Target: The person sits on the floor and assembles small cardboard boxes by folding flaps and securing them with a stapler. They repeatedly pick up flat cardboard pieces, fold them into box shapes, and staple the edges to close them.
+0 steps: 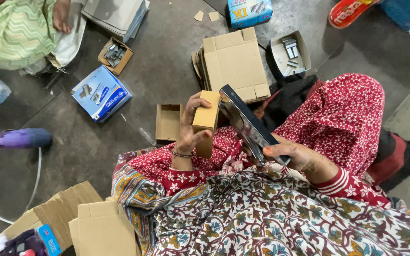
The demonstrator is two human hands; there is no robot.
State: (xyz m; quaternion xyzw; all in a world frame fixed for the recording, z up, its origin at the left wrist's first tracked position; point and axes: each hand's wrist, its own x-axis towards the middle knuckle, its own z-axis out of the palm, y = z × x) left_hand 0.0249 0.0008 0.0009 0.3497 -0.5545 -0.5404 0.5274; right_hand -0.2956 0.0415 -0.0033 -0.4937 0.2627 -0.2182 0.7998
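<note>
The left hand (187, 130) wraps its fingers around a small brown cardboard box (206, 121), held upright over the lap. The right hand (296, 156) is closed on the handle of a long dark metal stapler (246, 123), whose nose meets the box's upper right edge. The box is plain, folded and tall, its top flap closed. Just behind lies a stack of flat cartons (233, 64); an open small box (168, 122) sits to the left, on bare grey floor (96, 151).
</note>
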